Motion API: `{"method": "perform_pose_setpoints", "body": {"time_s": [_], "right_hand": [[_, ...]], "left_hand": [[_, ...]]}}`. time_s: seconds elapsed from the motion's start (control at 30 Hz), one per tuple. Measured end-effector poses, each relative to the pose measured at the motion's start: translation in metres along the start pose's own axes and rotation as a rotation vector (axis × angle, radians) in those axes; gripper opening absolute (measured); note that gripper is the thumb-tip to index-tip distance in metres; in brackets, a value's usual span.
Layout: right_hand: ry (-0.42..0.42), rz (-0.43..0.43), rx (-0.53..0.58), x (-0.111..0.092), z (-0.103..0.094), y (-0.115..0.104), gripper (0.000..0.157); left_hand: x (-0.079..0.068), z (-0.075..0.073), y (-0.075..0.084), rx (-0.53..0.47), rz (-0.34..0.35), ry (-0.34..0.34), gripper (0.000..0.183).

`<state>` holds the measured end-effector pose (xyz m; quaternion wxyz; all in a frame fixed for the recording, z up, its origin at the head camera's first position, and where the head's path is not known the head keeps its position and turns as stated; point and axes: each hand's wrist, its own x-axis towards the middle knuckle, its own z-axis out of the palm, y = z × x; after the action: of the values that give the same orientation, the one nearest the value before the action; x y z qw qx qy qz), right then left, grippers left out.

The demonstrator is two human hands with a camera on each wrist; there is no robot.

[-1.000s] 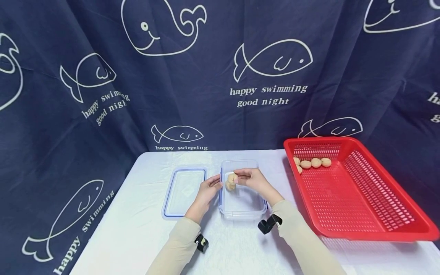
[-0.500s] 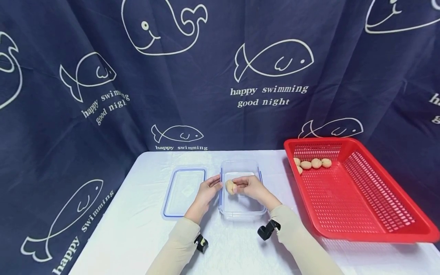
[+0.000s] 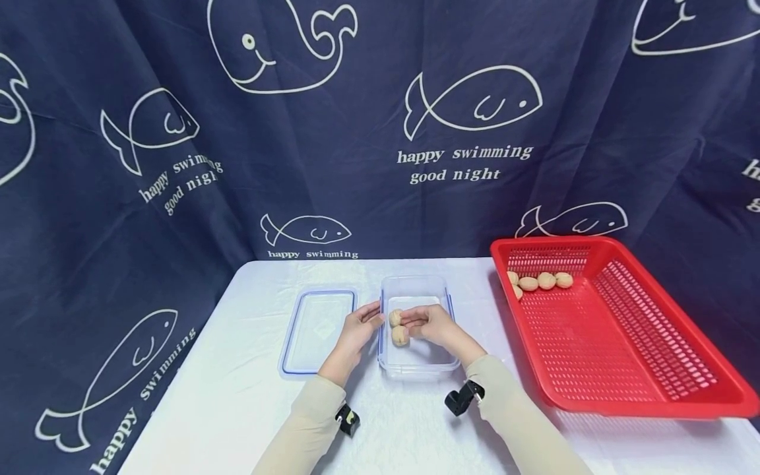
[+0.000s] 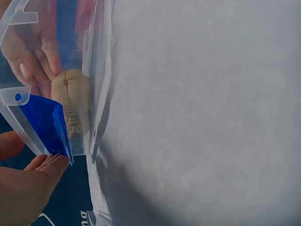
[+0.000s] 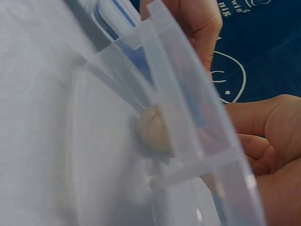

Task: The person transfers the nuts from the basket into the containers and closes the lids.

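Two walnuts (image 3: 400,336) lie close together by the left wall inside a clear plastic food container (image 3: 418,366). My right hand (image 3: 436,324) reaches over the container's right side, fingers extended beside the walnuts, with no visible grip on them. One walnut (image 5: 154,129) shows through the wall in the right wrist view, resting on the container floor. My left hand (image 3: 356,333) rests against the container's left side. In the left wrist view, its fingertips (image 4: 55,165) touch the blue side latch (image 4: 47,122). A second walnut is partly hidden by my right fingers.
The container's blue-edged lid (image 3: 318,332) lies flat to the left. A large red perforated basket (image 3: 617,356) stands at the right, with several walnuts (image 3: 546,281) in its far left corner. A dark blue printed curtain (image 3: 380,165) hangs behind the white table (image 3: 237,369).
My right hand has lowered a walnut into the container, moved it toward the near side and let go of it beside the other one. My left hand has stayed in place.
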<state>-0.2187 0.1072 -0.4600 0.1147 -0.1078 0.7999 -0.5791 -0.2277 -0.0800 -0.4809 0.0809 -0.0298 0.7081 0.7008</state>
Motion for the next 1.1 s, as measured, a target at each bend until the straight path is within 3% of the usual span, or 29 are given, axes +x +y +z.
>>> {"method": "perform_pose_setpoints", "body": {"time_s": [0.5, 0.67, 0.83, 1.1], "right_hand": [[0.039, -0.089, -0.046, 0.000, -0.029, -0.036, 0.036], [0.071, -0.080, -0.043, 0.006, -0.051, -0.047, 0.037], [0.110, -0.129, -0.075, 0.011, -0.078, -0.063, 0.036], [0.148, -0.136, -0.136, 0.001, -0.125, -0.092, 0.038]], "left_hand": [[0.001, -0.003, -0.001, -0.011, -0.001, -0.026, 0.044], [0.000, -0.003, 0.000, -0.004, 0.002, -0.020, 0.045], [0.000, -0.002, 0.000, 0.007, 0.006, -0.008, 0.043], [-0.002, 0.000, 0.001, 0.005, 0.013, -0.002, 0.042]]}}
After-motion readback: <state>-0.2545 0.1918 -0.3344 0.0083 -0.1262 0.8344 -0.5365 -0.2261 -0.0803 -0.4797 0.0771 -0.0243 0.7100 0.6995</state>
